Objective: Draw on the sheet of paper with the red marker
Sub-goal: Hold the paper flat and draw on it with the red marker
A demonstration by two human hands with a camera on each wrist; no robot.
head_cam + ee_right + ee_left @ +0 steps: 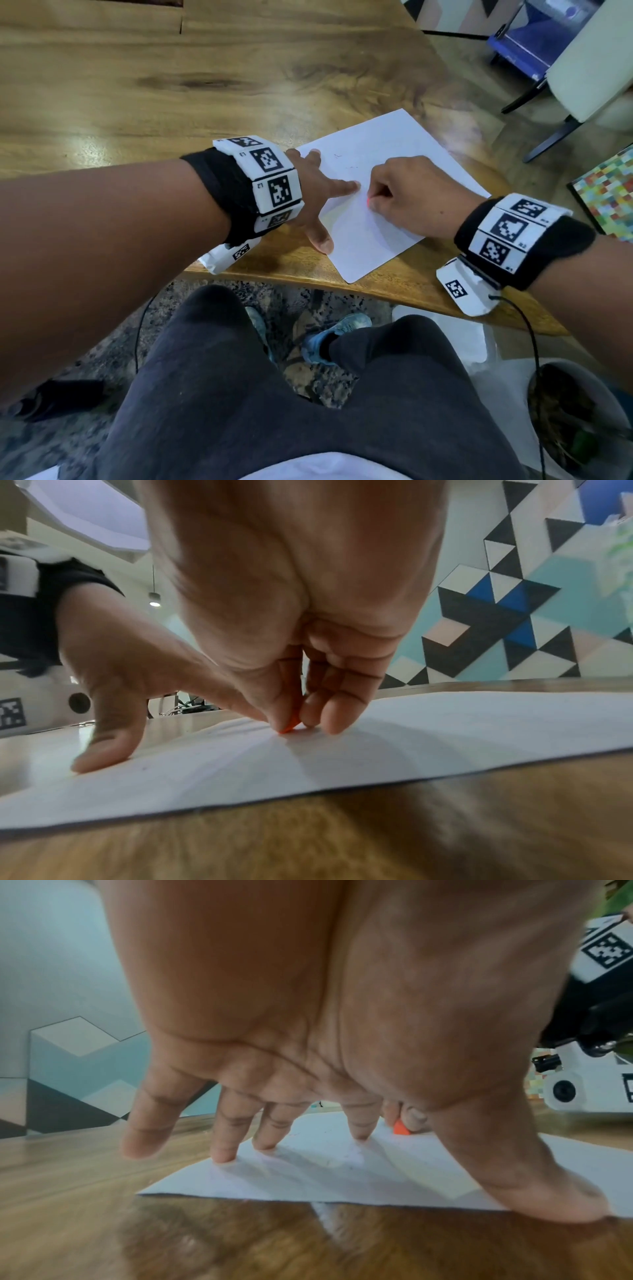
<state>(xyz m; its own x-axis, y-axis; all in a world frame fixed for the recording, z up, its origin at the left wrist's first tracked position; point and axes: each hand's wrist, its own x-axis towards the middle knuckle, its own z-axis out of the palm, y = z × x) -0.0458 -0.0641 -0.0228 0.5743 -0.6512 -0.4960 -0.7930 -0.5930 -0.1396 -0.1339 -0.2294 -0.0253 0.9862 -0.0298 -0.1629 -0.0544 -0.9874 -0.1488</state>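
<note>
Your right hand (414, 198) is curled up tight, and its fingers pinch the red marker (291, 725). You can only see a small bit of the marker, because your fingers hide most of it. Its red end pokes out under your fingertips and sits right at the sheet of paper (387, 164). From the left wrist view the red end (400, 1128) shows just past your pointing finger. The side of your right hand lies on the paper.

Your left hand (317, 192) is spread wide, with straight fingers. The fingertips (224, 1154) press down on the left part of the paper. The little finger hangs out over the table, off the paper. Your thumb (561, 1202) presses at the near edge of the paper, where paper and wood meet. Your left pointing finger reaches almost to your right hand.

The paper is white and lies flat on the wooden table (171, 85), turned a bit like a diamond. It sits near the table's near edge, in front of you. A few tiny marks show on its far part, too small to read.

Both of your wrists wear black bands with white blocks that have black square patterns (274, 178). To the far right there is a chair (582, 85), and at the right a board with many small colored squares (606, 192).
</note>
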